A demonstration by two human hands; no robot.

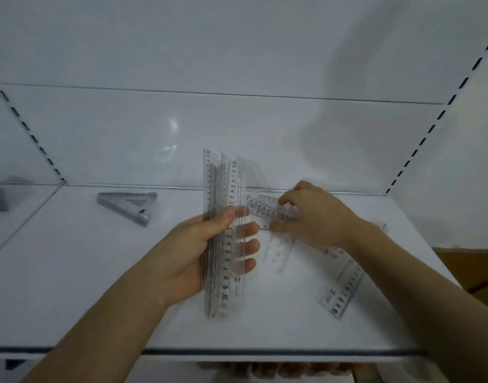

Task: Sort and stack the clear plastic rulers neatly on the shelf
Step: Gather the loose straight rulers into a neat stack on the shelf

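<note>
White shelf (99, 286) under us, our arms reaching over it. Our left hand (198, 252) grips a bundle of rulers (223, 217), held upright above mid-shelf. Our right hand (314, 217) pinches one ruler (267, 211) lying flat near the back. Another ruler (345, 288) lies loose at right. Grey triangles (132, 205) sit stacked at back left.

Set squares (129, 207) back-left on the shelf (99, 299), loose rulers (345, 286) right, held bundle (223, 236) between.
</note>
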